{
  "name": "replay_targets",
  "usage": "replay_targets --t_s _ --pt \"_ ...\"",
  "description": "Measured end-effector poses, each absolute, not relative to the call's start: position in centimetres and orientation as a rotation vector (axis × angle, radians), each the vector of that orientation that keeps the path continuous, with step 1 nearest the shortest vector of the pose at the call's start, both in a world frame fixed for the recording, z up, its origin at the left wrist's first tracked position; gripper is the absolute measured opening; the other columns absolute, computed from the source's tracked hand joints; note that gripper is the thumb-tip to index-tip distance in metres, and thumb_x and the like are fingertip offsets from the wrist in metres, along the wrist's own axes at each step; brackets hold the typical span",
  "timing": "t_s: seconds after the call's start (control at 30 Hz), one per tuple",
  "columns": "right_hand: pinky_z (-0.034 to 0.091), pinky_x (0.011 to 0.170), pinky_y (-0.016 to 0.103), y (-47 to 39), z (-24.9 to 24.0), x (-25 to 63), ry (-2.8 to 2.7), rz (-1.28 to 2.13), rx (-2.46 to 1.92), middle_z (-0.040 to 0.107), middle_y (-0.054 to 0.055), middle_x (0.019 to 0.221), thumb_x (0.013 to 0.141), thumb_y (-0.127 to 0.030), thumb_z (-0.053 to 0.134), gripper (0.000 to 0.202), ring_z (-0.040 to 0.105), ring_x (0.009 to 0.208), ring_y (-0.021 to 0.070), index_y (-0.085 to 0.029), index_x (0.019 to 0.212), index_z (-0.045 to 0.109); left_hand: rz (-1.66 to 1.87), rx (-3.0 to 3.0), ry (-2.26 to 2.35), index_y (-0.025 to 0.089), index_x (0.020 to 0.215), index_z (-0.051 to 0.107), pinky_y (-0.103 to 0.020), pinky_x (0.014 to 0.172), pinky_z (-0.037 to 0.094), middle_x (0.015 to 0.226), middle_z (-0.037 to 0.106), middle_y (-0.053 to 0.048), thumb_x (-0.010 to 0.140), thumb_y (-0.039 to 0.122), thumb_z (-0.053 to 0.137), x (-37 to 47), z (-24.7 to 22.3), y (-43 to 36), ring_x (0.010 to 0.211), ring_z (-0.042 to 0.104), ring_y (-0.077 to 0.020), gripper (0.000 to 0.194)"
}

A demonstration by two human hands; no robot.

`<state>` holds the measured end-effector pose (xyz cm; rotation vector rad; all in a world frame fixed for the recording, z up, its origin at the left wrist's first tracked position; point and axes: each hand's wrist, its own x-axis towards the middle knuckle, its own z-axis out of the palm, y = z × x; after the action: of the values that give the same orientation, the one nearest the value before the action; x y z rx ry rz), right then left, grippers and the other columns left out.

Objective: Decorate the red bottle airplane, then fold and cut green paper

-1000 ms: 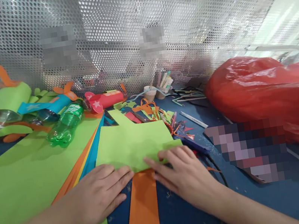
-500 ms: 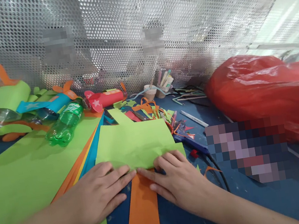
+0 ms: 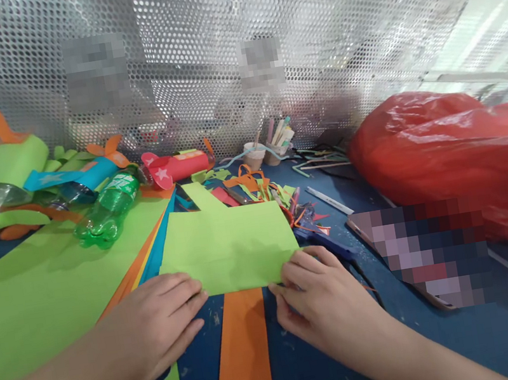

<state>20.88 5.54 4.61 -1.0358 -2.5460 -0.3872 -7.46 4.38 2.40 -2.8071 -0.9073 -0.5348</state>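
Observation:
A folded light green paper (image 3: 230, 238) lies flat on the blue table, its folded edge facing me. On its near left corner rest the fingertips of my left hand (image 3: 154, 324), the fingers only slightly bent. My right hand (image 3: 315, 286) has its fingers curled over the near right corner, thumb low at the edge. From beneath the fold an orange paper strip (image 3: 244, 352) runs toward me between both hands. A narrow green strip (image 3: 197, 197) sticks out behind the folded paper.
Left are large green sheets (image 3: 26, 303), a green bottle (image 3: 110, 209) and paper-wrapped bottles (image 3: 9, 167). Scissors (image 3: 322, 240), a phone (image 3: 371, 232) and a red plastic bag (image 3: 447, 166) lie right. Cups of pens (image 3: 255, 154) stand behind paper scraps (image 3: 252, 180).
Both hands have moved apart along the near edge, from its middle to the corners. The paper's near part now lies flatter, with a crease line visible.

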Motion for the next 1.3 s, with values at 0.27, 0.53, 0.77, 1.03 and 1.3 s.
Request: replay_targets --t_s 0.27,0.53,0.77,1.03,1.3 --pt "0.038 0.071 0.034 5.4 4.8 21.4 -2.492 -0.409 -1.214 0.058 0.002 0.063 0.078 -0.009 0.063 0.026 0.052 0.072 0.0185 -0.02 0.054 0.063 -0.554 -2.927 -0.979 0.018 0.117 0.07 -0.042 0.093 0.056 0.109 0.074 -0.011 0.101 0.021 0.046 -8.1 2.9 4.8 0.105 0.066 -0.0268 0.029" --pt "0.036 0.067 0.035 5.5 5.0 22.1 -2.502 -0.413 -1.28 0.058 0.002 0.059 0.079 -0.01 0.065 0.03 0.052 0.069 0.0185 -0.021 0.051 0.064 -0.585 -2.895 -0.883 0.015 0.116 0.071 -0.041 0.091 0.057 0.106 0.075 -0.012 0.102 0.017 0.043 -8.3 2.7 5.2 0.103 0.068 -0.0264 0.031" --pt "0.036 0.066 0.036 5.8 5.3 22.7 -2.546 -0.404 -1.396 0.058 0.002 0.056 0.082 -0.013 0.065 0.033 0.051 0.064 0.0183 -0.021 0.05 0.064 -0.57 -2.97 -0.904 0.016 0.105 0.073 -0.041 0.084 0.057 0.095 0.073 -0.01 0.1 0.016 0.045 -8.6 3.4 5.6 0.094 0.067 -0.0257 0.029" --pt "0.035 0.066 0.036 5.8 5.7 23.0 -2.548 -0.491 -1.438 0.057 0.001 0.052 0.081 -0.014 0.062 0.035 0.053 0.061 0.0191 -0.022 0.047 0.058 -0.518 -3.073 -1.049 0.021 0.071 0.069 -0.035 0.072 0.051 0.077 0.064 -0.005 0.102 0.018 0.043 -9.6 4.7 6.5 0.082 0.062 -0.0212 0.04" --pt "0.034 0.063 0.036 5.8 5.9 23.3 -2.573 -0.433 -1.575 0.058 0.003 0.052 0.081 -0.016 0.063 0.036 0.054 0.062 0.0198 -0.022 0.046 0.056 -0.513 -3.21 -1.087 0.021 0.056 0.057 -0.031 0.066 0.049 0.071 0.061 -0.001 0.097 0.015 0.049 -11.6 5.6 8.1 0.078 0.061 -0.0173 0.042"
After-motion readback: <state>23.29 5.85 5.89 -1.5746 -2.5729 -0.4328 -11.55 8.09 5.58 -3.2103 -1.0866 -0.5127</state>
